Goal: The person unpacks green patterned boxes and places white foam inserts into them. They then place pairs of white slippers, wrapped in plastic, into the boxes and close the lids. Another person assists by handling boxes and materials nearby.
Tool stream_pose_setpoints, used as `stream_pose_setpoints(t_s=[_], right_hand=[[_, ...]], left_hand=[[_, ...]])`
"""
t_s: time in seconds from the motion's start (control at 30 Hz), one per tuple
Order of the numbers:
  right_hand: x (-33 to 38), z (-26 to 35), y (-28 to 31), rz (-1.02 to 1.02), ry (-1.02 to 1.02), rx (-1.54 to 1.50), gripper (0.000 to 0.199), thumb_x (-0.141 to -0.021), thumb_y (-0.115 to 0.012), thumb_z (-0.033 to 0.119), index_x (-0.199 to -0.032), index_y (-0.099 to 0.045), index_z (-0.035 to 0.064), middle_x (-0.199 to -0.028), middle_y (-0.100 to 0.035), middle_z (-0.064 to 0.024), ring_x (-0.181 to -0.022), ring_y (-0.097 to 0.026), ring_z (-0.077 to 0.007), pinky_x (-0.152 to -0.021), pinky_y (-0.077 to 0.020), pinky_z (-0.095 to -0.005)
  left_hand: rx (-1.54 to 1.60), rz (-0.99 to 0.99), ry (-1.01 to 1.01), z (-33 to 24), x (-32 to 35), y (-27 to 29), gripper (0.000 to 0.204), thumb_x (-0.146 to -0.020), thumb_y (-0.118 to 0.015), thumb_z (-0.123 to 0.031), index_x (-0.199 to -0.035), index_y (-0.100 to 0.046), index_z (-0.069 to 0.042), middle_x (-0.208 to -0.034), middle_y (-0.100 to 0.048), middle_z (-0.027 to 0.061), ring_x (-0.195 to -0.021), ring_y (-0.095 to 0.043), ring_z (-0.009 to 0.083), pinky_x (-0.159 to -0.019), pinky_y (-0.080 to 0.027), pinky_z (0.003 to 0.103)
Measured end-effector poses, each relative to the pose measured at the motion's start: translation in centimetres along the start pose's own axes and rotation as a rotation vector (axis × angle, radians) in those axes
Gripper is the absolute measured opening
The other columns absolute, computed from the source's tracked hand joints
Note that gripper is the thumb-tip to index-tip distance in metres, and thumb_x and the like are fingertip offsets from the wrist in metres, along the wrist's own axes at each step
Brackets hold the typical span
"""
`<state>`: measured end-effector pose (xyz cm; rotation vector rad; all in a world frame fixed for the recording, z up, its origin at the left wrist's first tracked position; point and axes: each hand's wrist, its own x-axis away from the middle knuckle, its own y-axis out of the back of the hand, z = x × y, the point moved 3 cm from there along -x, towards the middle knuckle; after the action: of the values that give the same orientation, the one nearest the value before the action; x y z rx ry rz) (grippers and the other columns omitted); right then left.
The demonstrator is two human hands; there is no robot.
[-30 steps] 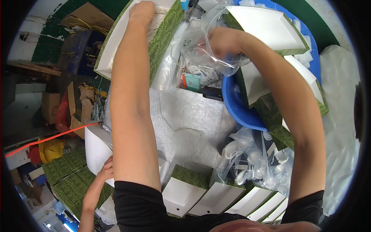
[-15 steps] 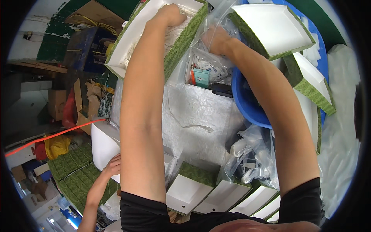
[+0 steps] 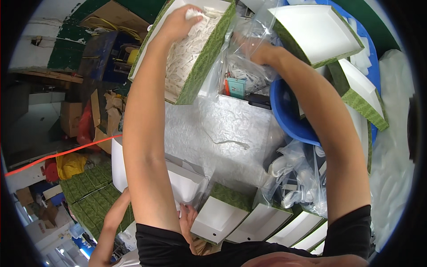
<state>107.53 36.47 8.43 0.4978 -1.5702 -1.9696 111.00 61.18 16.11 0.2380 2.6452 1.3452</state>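
Observation:
My left hand (image 3: 179,23) is at the far end of a long green-patterned box (image 3: 208,57), its fingers closed round a small bunch of white packets (image 3: 194,15). Many more flat white packets (image 3: 182,66) fill that box. My right hand (image 3: 254,46) reaches into a clear plastic bag (image 3: 262,29), and its fingers are blurred behind the film. Below that hand lie more small packets (image 3: 250,80), a teal and red small box (image 3: 235,87) and a dark flat object (image 3: 259,100).
A blue basin (image 3: 287,120) stands under my right forearm. Open green-and-white boxes (image 3: 318,33) stand at the right and box parts (image 3: 220,220) along the near edge. Bagged white items (image 3: 296,178) lie nearby. Another person's hand (image 3: 188,218) touches a white box (image 3: 182,180).
My left hand has drawn back a little to the left, and white packets now show in its fingers. The other person's second hand has come into view beside the white box.

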Motion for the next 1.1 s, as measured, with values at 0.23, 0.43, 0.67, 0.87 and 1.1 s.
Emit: stream_pose_setpoints(t_s=[0.23,0.43,0.67,0.87,1.1], right_hand=[[-0.1,-0.9,2.4,0.125,0.062,-0.028,0.028,-0.085,-0.063,0.009,-0.111,-0.069,0.0014,-0.104,-0.071,-0.0217,-0.101,-0.07,-0.0349,-0.086,-0.0569,-0.0424],[0.6,-3.1,1.6,0.214,-0.475,-1.135,0.025,-0.095,-0.06,0.009,-0.119,-0.066,0.0018,-0.109,-0.07,-0.0156,-0.096,-0.07,-0.0248,-0.084,-0.0587,-0.0407],[6.4,1.4,5.1,0.415,-0.462,-1.718,0.026,-0.096,-0.057,0.0,-0.122,-0.062,-0.001,-0.113,-0.068,-0.0129,-0.091,-0.07,-0.0194,-0.073,-0.0617,-0.0344],[6.1,-1.2,2.9,-0.213,-0.674,-1.688,0.026,-0.091,-0.064,0.003,-0.116,-0.069,0.0006,-0.092,-0.071,-0.0128,-0.076,-0.07,-0.0196,-0.064,-0.0588,-0.0368],[10.9,1.0,9.4,-0.752,-0.523,-0.399,0.025,-0.09,-0.065,0.018,-0.11,-0.074,0.0054,-0.083,-0.072,-0.0213,-0.082,-0.072,-0.035,-0.076,-0.0549,-0.0426]], left_hand=[[0.073,-0.024,-0.027,-2.5,2.2,0.4,0.037,-0.098,-0.063,-0.039,-0.123,-0.065,-0.012,-0.106,-0.07,0.0132,-0.094,-0.068,0.0216,-0.084,-0.052,0.035],[0.813,-0.324,0.301,-5.3,4.6,1.5,0.031,-0.106,-0.05,-0.026,-0.127,-0.058,-0.003,-0.122,-0.064,0.0167,-0.106,-0.064,0.0251,-0.088,-0.055,0.036],[1.74,-0.553,0.29,-9.5,13.2,1.3,0.023,-0.104,-0.053,-0.018,-0.121,-0.052,-0.003,-0.122,-0.06,0.0193,-0.104,-0.062,0.0299,-0.093,-0.056,0.042],[2.274,-0.367,0.256,-14.6,24.5,-3.2,0.033,-0.092,-0.054,-0.002,-0.125,-0.054,-0.006,-0.133,-0.054,0.0202,-0.117,-0.058,0.0338,-0.101,-0.05,0.049],[2.031,-0.144,0.635,-18.3,39.4,-15.7,0.042,-0.096,-0.056,-0.008,-0.137,-0.05,-0.007,-0.132,-0.057,0.0195,-0.103,-0.064,0.0292,-0.089,-0.055,0.041]])
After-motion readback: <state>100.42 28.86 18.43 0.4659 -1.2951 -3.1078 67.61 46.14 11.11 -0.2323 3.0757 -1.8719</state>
